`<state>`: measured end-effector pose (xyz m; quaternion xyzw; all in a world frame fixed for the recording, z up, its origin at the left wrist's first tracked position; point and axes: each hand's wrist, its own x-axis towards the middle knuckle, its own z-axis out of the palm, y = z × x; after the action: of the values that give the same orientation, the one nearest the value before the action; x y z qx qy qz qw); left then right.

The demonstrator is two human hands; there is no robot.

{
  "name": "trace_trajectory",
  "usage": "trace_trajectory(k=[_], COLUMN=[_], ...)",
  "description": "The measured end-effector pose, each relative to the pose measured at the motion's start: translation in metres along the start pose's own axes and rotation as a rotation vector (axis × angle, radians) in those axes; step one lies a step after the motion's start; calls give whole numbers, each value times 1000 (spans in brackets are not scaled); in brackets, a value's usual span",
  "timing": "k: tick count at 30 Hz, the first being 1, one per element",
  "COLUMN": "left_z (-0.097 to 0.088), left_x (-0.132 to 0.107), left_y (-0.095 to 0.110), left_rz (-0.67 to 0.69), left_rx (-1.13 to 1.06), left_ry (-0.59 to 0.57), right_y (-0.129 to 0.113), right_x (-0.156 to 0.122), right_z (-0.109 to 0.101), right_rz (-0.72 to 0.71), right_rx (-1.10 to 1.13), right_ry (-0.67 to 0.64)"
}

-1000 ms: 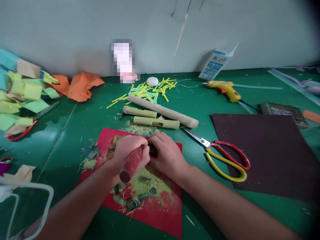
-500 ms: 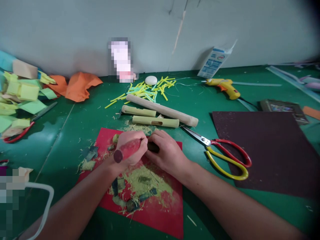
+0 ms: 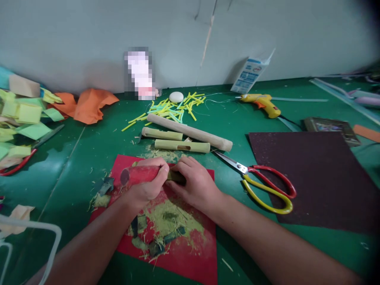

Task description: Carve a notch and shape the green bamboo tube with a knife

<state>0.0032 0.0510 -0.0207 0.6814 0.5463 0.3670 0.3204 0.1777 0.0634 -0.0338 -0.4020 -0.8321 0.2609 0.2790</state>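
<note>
My left hand [image 3: 154,186] is closed around a thick red handle [image 3: 139,175] of a tool whose working end is hidden. Its butt points left. Close beside it, my right hand [image 3: 197,183] grips a short dark green bamboo piece [image 3: 177,177], mostly covered by the fingers. Both hands are over a red sheet [image 3: 196,261] strewn with pale green shavings [image 3: 166,213] and dark scraps [image 3: 156,248]. Beyond them lie a bamboo tube with a cut opening [image 3: 197,147], another cut bamboo piece [image 3: 166,134] and a long round stick [image 3: 192,131].
Scissors [image 3: 267,186] with red and yellow handles lie to the right, partly on a dark brown sheet [image 3: 323,178]. A yellow glue gun [image 3: 261,103], a leaning carton [image 3: 251,74] and yellow sticks [image 3: 190,107] are farther back. Colored paper [image 3: 26,114] is heaped at left.
The red handle has swung from pointing toward me to pointing more to the left, as my left hand turned. More green of the bamboo piece shows between the hands. The view has shifted slightly.
</note>
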Motion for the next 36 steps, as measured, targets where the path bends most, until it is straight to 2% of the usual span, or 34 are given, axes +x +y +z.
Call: trace_trajectory(k=[5, 9, 15, 25, 30, 32, 36], left_z=[0, -1, -3, -2, -4, -4, -1], left_x=[2, 2, 3, 9, 7, 7, 7], left_y=[0, -1, 2, 9, 15, 20, 26], left_rz=[-23, -6, -25, -58, -62, -25, 131], left_rx=[-255, -231, -76, -10, 169, 282, 445], left_ry=[148, 83, -23, -43, -103, -131, -115], right_y=[-3, -4, -2, -3, -2, -2, -4], right_x=[1, 1, -1, 1, 0, 0, -1], right_z=[-2, -2, -1, -2, 1, 1, 1], right_rz=[30, 32, 30, 8, -22, -46, -85], right_rx=[-32, -50, -61, -41, -37, -44, -53], right_ry=[-17, -21, -32, -23, -8, 6, 35])
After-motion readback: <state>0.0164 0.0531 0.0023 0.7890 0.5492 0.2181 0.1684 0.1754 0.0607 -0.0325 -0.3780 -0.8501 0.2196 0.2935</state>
